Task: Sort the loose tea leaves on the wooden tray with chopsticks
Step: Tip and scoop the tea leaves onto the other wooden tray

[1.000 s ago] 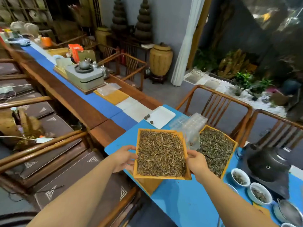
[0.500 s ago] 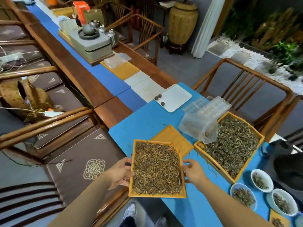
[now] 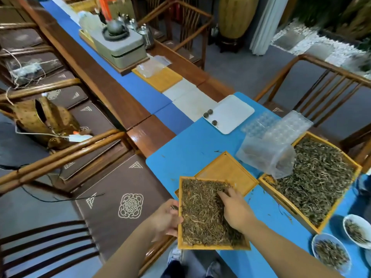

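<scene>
Gripping tray (image 3: 181, 245) edge, left hand (image 3: 167, 218); right hand (image 3: 235, 209) flat on leaves (image 3: 200, 213).

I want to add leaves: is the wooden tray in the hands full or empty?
Full: tea leaves cover the wooden tray edge to edge.

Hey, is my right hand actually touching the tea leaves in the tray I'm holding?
Touching. The head view shows the right hand lying flat on the tea leaves, fingertips dug into the pile, while the left hand grips the wooden tray by its edge.
</scene>
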